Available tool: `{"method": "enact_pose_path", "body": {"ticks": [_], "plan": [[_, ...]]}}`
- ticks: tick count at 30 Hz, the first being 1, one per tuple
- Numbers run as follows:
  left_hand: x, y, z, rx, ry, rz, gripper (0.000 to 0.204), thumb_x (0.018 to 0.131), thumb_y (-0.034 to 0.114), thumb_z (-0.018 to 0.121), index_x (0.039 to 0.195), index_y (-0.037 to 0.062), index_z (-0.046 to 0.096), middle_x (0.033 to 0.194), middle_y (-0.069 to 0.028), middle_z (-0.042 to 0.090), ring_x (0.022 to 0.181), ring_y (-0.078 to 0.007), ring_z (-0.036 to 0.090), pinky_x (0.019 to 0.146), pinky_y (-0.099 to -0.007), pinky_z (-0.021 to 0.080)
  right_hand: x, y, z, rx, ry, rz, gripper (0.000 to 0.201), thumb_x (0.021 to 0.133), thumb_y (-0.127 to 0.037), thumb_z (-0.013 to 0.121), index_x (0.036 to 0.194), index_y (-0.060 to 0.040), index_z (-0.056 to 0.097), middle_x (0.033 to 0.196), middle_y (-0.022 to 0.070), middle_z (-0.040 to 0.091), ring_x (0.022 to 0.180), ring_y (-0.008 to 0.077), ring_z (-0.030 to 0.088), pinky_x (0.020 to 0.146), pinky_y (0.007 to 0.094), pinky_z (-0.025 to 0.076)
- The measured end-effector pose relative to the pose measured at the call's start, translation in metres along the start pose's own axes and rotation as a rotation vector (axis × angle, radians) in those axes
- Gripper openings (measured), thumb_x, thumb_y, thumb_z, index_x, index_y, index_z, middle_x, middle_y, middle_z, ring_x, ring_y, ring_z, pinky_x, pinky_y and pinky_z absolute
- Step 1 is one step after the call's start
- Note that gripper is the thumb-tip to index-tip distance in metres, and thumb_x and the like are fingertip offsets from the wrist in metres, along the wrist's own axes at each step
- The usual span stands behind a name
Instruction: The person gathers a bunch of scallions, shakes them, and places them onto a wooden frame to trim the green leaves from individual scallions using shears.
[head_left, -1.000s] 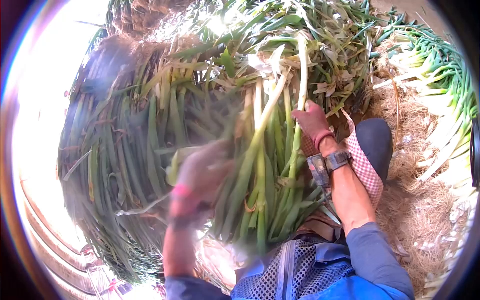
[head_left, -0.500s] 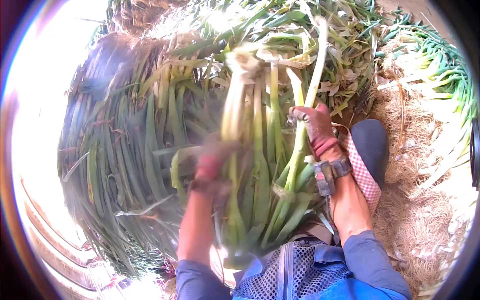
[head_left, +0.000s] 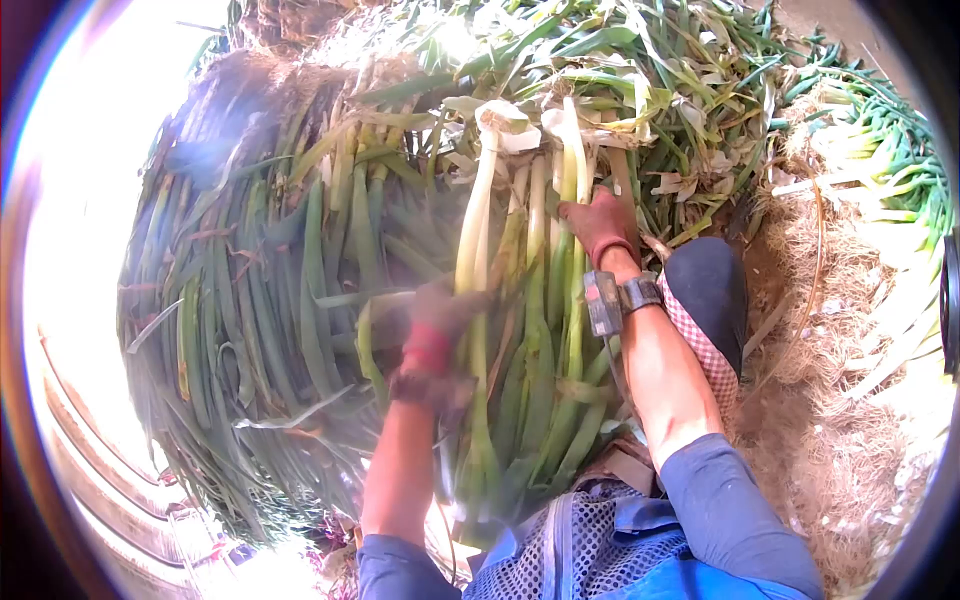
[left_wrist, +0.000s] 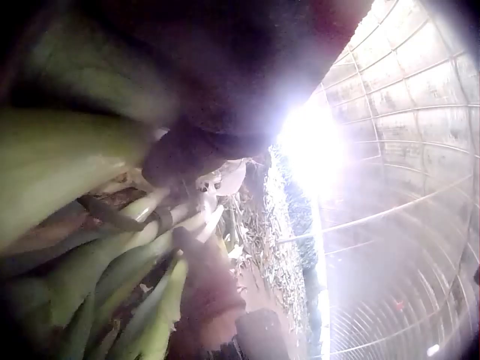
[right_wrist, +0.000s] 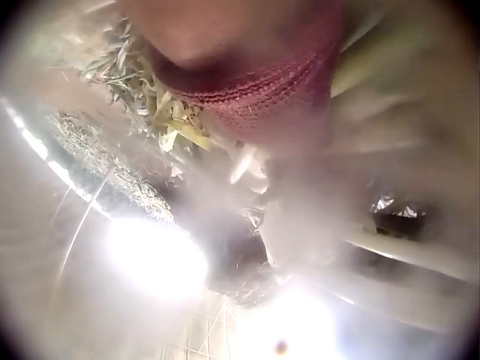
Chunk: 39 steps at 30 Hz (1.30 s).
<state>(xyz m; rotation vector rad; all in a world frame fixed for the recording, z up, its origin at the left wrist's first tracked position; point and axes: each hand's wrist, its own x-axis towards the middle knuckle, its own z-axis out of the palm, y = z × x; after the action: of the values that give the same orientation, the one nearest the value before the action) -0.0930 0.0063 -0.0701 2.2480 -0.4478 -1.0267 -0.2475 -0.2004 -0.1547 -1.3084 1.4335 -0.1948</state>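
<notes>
My left hand (head_left: pixel 445 305), gloved and blurred in the head view, grips pale green onion stalks (head_left: pixel 478 215) whose white ends point away from me. To its right my gloved right hand (head_left: pixel 605 222) reaches over a row of green onions (head_left: pixel 538 215), its fingers bent at the upper part of a stalk (head_left: pixel 575 150). The left wrist view has thick onion stems (left_wrist: pixel 67 169) close up, with the right hand (left_wrist: pixel 206 277) beyond them. In the right wrist view a knitted glove cuff (right_wrist: pixel 262 94) shows, while the fingertips are blurred.
A large heap of green onions (head_left: pixel 260 270) lies to the left. Stripped leaves (head_left: pixel 680 110) are piled at the back. Dry roots (head_left: pixel 815 370) cover the ground at right, beside more onions (head_left: pixel 900 160). A bent knee (head_left: pixel 705 290) stands beside the right forearm.
My left hand has come up and right from a second ago, bringing the pale stalks upright. My right hand has moved left; the tall stalk it held no longer leans up to the right.
</notes>
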Motion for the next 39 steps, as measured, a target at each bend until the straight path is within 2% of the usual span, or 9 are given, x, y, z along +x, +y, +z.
{"method": "enact_pose_path", "body": {"ticks": [7, 10, 15, 23, 26, 30, 33, 35, 39], "plan": [[-0.02, -0.015, -0.031, -0.083, -0.04, 0.073, 0.028, 0.086, 0.003, 0.075, 0.113, -0.0049, 0.073, 0.095, -0.0072, 0.076, 0.08, -0.0129, 0.071, 0.074, -0.0271, 0.056, 0.028, 0.049, 0.013, 0.198, -0.044, -0.184, 0.035, 0.079, -0.025, 0.079, 0.104, -0.0005, 0.076, 0.095, 0.017, 0.08, 0.087, 0.033, 0.076, 0.08, 0.0424, 0.057], [-0.034, -0.001, -0.037, -0.163, -0.031, 0.088, 0.033, 0.083, 0.005, 0.076, 0.113, -0.0077, 0.072, 0.096, -0.0104, 0.077, 0.081, -0.0155, 0.072, 0.078, -0.0286, 0.058, 0.007, 0.065, 0.007, 0.578, -0.026, -0.114, 0.021, 0.082, -0.013, 0.077, 0.094, 0.0036, 0.076, 0.08, 0.0073, 0.075, 0.067, 0.0159, 0.067, 0.063, 0.035, 0.053], [-0.05, 0.027, -0.029, -0.3, -0.034, 0.052, 0.036, 0.083, 0.003, 0.075, 0.116, -0.011, 0.069, 0.097, -0.0122, 0.077, 0.081, -0.0167, 0.072, 0.08, -0.028, 0.058, -0.042, 0.026, -0.041, 0.94, -0.054, -0.163, 0.011, 0.088, -0.01, 0.076, 0.089, 0.0005, 0.076, 0.079, 0.0059, 0.077, 0.062, 0.012, 0.067, 0.06, 0.0275, 0.054], [-0.025, 0.027, -0.041, -0.156, 0.043, 0.058, 0.034, 0.081, 0.004, 0.077, 0.113, -0.0079, 0.071, 0.093, -0.0102, 0.077, 0.078, -0.0158, 0.072, 0.073, -0.0274, 0.057, -0.009, 0.014, -0.02, 0.666, -0.164, 0.081, 0.042, 0.093, -0.041, 0.074, 0.088, 0.0011, 0.072, 0.073, 0.0119, 0.074, 0.057, 0.0201, 0.065, 0.056, 0.0337, 0.051], [-0.042, 0.018, -0.116, -0.22, 0.127, 0.118, 0.035, 0.081, 0.011, 0.077, 0.111, -0.0061, 0.073, 0.093, -0.012, 0.077, 0.073, -0.018, 0.071, 0.064, -0.0317, 0.057, 0.036, 0.034, 0.005, 0.626, -0.072, 0.005, 0.037, 0.089, -0.033, 0.074, 0.092, 0.0033, 0.072, 0.072, 0.0135, 0.073, 0.059, 0.0212, 0.067, 0.058, 0.0347, 0.053], [-0.096, 0.003, -0.22, -0.129, 0.507, 0.099, 0.037, 0.084, 0.014, 0.075, 0.115, -0.0054, 0.072, 0.09, -0.009, 0.072, 0.084, -0.0198, 0.07, 0.077, -0.031, 0.056, 0.069, 0.046, 0.023, 0.555, -0.048, -0.006, 0.033, 0.082, -0.026, 0.074, 0.094, 0.0056, 0.073, 0.079, 0.0153, 0.074, 0.066, 0.0228, 0.073, 0.065, 0.0359, 0.057], [-0.138, -0.013, -0.244, -0.273, 0.58, 0.179, 0.047, 0.086, 0.018, 0.074, 0.125, -0.007, 0.068, 0.095, -0.0087, 0.071, 0.082, -0.0185, 0.068, 0.073, -0.0307, 0.057, 0.066, 0.036, 0.022, 0.504, -0.108, 0.02, 0.049, 0.078, -0.03, 0.084, 0.108, 0.0071, 0.073, 0.089, 0.0179, 0.076, 0.074, 0.0258, 0.075, 0.068, 0.0386, 0.059], [-0.152, -0.025, -0.249, -0.318, 0.556, 0.166, 0.048, 0.087, 0.019, 0.074, 0.127, -0.0069, 0.066, 0.095, -0.008, 0.07, 0.081, -0.0177, 0.068, 0.071, -0.0298, 0.057, 0.071, 0.036, 0.03, 0.17, 0.011, -0.063, 0.056, 0.074, -0.034, 0.089, 0.107, 0.0079, 0.073, 0.089, 0.0185, 0.077, 0.071, 0.025, 0.075, 0.061, 0.0378, 0.058], [-0.146, -0.033, -0.238, -0.315, 0.506, 0.177, 0.05, 0.088, 0.02, 0.073, 0.129, -0.006, 0.064, 0.093, -0.0067, 0.067, 0.079, -0.016, 0.066, 0.068, -0.0271, 0.056, 0.068, 0.037, 0.018, 0.252, -0.147, -0.027, 0.048, 0.072, -0.032, 0.092, 0.093, 0.0078, 0.074, 0.084, 0.0154, 0.076, 0.073, 0.0206, 0.072, 0.066, 0.0361, 0.057]]}}
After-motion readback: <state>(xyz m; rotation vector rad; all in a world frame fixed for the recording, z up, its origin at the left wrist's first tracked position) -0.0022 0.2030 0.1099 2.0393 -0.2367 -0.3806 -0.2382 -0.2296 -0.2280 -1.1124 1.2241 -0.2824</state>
